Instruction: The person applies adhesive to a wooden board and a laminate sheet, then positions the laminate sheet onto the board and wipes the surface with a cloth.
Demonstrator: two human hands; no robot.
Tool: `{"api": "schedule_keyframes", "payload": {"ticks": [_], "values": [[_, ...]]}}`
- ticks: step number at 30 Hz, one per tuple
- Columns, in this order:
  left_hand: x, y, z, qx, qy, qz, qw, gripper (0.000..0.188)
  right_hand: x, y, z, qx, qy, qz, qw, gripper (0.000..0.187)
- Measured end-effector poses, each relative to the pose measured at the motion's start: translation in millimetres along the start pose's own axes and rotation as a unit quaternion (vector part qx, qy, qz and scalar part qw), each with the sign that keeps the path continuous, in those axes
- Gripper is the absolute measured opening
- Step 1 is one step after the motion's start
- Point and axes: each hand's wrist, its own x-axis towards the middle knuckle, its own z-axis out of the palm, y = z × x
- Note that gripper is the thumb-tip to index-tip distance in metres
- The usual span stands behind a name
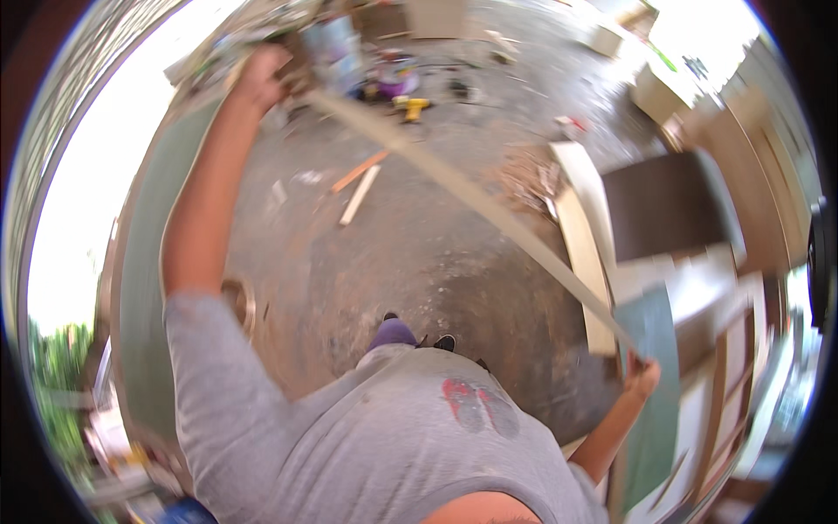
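A long, thin, pale wooden strip (pixel 471 192) slants across the view in front of me, from the far left down to the near right. My left hand (pixel 262 77) is stretched far forward and closed at its upper end, though motion blurs the fingers. Low at my right side, my right hand (pixel 643 377) pinches the other end. Between the two hands the strip hangs above the floor, touching nothing that I can see.
Two short wood pieces (pixel 360 194) lie on the concrete floor (pixel 305 262). Beyond them sits a yellow power tool (pixel 412 108). To the right are a pile of shavings (pixel 528 175), pale boards (pixel 583 262) and a dark brown panel (pixel 665 208). A green surface (pixel 161 288) runs along my left.
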Motion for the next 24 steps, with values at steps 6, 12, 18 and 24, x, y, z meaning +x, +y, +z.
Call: {"api": "schedule_keyframes", "payload": {"ticks": [6,12,18,24], "values": [[-19,62,19,0.012,0.27,0.067,0.96,0.013,28,57,42,0.035,0.008,0.135,0.99,0.034],[-150,108,6,0.037,0.294,0.211,0.931,0.021,-1,112,147,0.0,-0.04,0.189,0.981,0.031],[-290,140,-101,0.031,0.434,0.238,0.868,0.011,37,159,270,-0.061,-0.204,0.192,0.958,0.025],[-473,116,-168,-0.021,0.529,0.297,0.795,0.017,17,202,467,-0.095,-0.407,0.161,0.894,0.016]]}}
